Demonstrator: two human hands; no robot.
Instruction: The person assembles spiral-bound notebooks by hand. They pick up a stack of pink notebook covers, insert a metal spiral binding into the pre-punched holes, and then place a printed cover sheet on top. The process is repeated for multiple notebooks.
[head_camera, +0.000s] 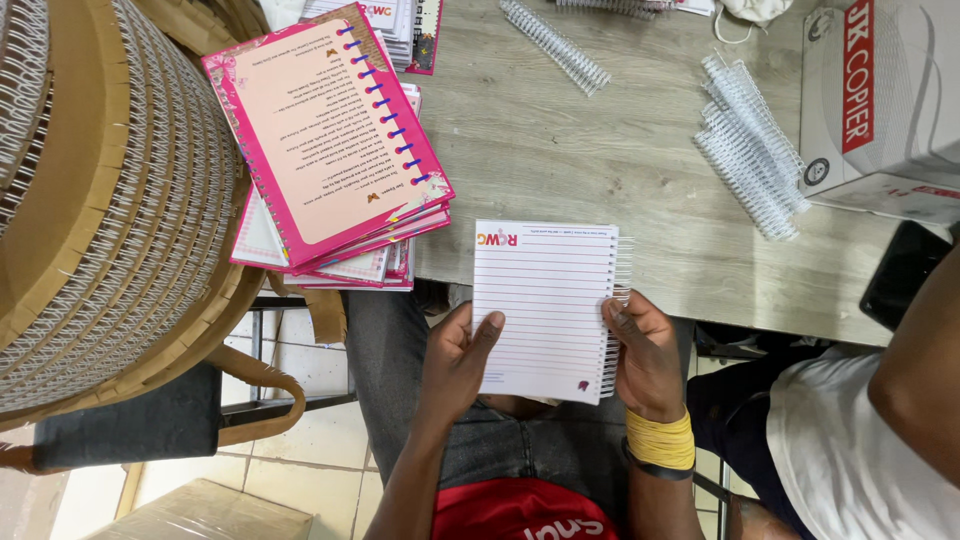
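Observation:
I hold a small lined notepad (545, 300) over my lap, at the near edge of the grey table (600, 150). My left hand (455, 360) grips its left lower edge, thumb on the page. My right hand (645, 350) holds the right edge, where a white wire spiral binding (615, 320) runs along the pad. Yellow rubber bands (660, 440) circle my right wrist.
A stack of pink-covered notebooks (335, 150) lies at the table's left. Loose white wire binding combs (750, 145) (555, 45) lie on the table. A white cardboard box (880, 100) stands at right, with another person's arm (910, 380) below it. A large spool of binding wire (110, 200) fills the left.

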